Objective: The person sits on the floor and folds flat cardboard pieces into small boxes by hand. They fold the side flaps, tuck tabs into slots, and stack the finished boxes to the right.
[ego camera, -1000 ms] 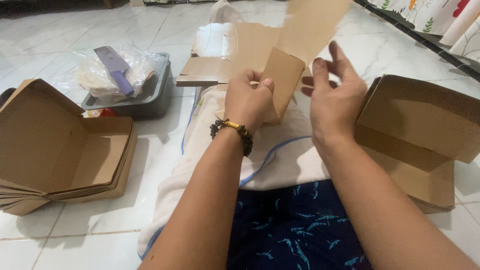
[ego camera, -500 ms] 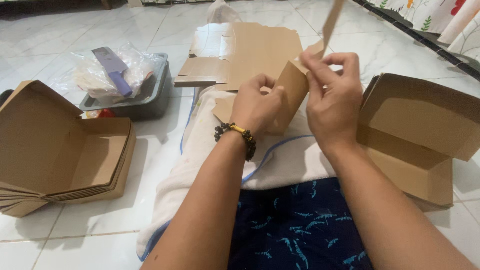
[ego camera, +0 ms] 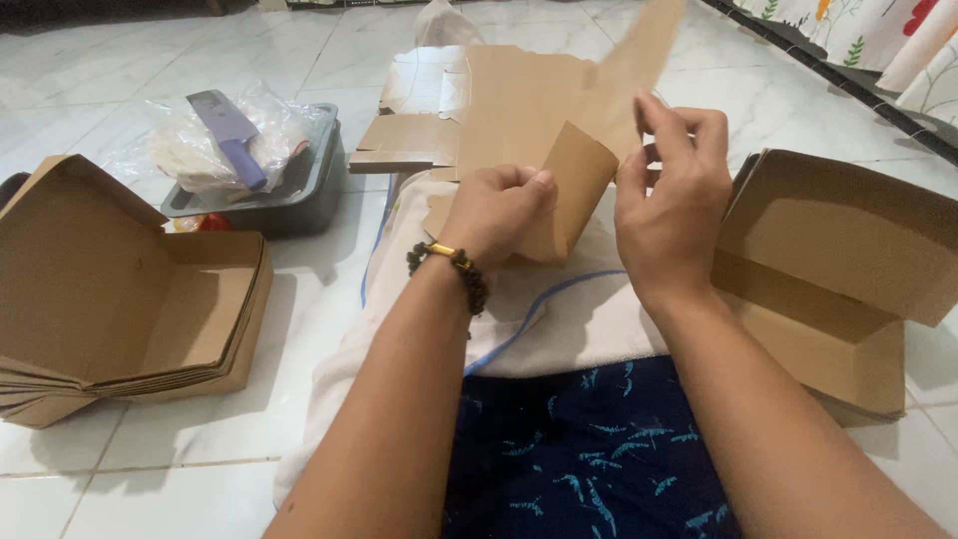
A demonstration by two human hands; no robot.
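Two bare hands work one flat brown cardboard box blank [ego camera: 559, 150], held upright at centre frame above a white towel with a blue line [ego camera: 559, 309] draped over the lap. Left hand [ego camera: 494, 210], wrist in a dark bead bracelet [ego camera: 446, 262], has its grip closed on the blank's folded lower panel, thumb on top. Right hand [ego camera: 671, 190] pinches the upper flap by thumb and forefinger, other fingers curled.

Left of frame: stack of folded brown cardboard boxes [ego camera: 120, 299] on the white tiled floor [ego camera: 120, 469]. Right of frame: second nested stack of open brown boxes [ego camera: 838, 269]. Upper left: grey tray [ego camera: 299, 190] with a clear plastic bag and a purple cleaver [ego camera: 230, 135].

Risk, as judged: the pinch sits near the flap's edge, so a hard pull could tear or crease it off the score line; a slack left grip would let the blank slip onto the towel.
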